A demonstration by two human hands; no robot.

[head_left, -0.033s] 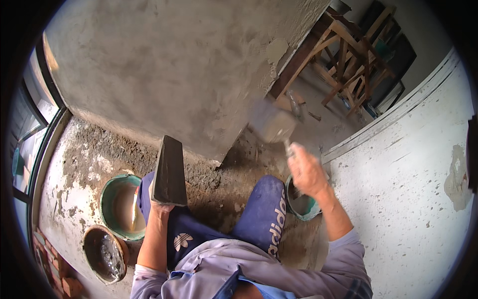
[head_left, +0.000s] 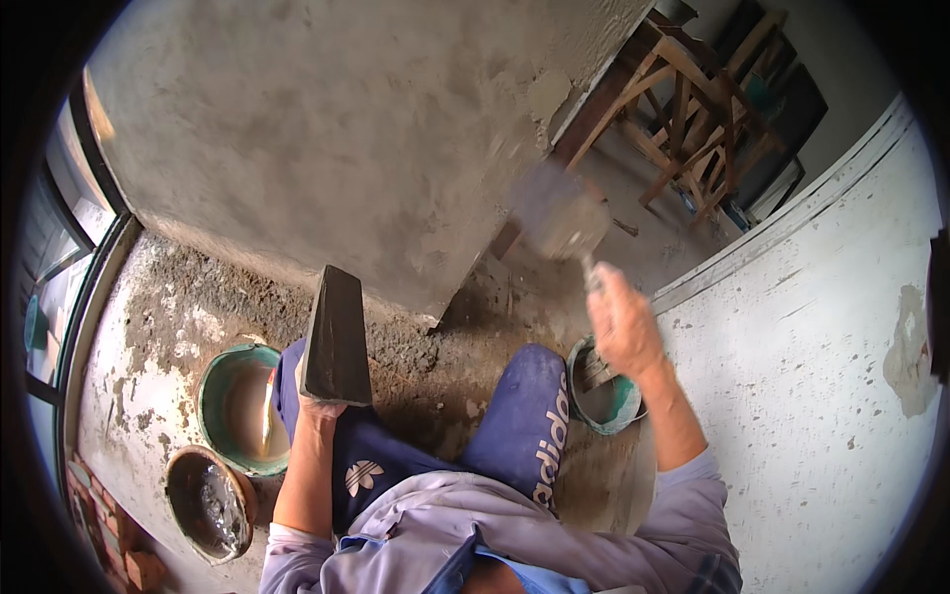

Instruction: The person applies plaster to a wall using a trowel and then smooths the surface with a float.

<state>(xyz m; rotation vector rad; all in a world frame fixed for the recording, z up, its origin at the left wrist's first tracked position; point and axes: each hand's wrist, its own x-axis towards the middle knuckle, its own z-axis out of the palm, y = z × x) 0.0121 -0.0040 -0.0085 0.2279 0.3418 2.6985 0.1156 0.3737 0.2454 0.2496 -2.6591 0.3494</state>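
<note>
A rough grey plastered wall block (head_left: 336, 129) fills the upper middle of the view, its corner edge running down toward the person's knees. Below the wall block the floor (head_left: 158, 307) is bare concrete, crusted and spattered with mortar. To the right of the wall block stands a white painted wall (head_left: 821, 337) with a chipped patch, and beyond the block's right corner a wooden trestle frame (head_left: 693, 109) stands further back. To the left of the block a dark window frame (head_left: 69, 257) curves along the rim.

The person crouches facing the wall block, knees in blue trousers. The left hand (head_left: 319, 406) rests by the left knee, just below the block's lower edge, forearm coming up from the lower edge; its fingers are closed round the underside of a dark hawk board (head_left: 334, 332), which tilts up toward the block. The right hand (head_left: 621, 322) is raised at the block's right corner, fingers wrapped tight on the handle of a plastering trowel (head_left: 559, 213), whose blade is blurred and lies against or just off the corner; contact cannot be told.

Left of the hawk board sits a green bucket (head_left: 213, 396) of pale water with a brush (head_left: 267, 406) in it, and beside it a brown bucket (head_left: 193, 475). Under the right hand stands a small green bucket (head_left: 625, 401).
</note>
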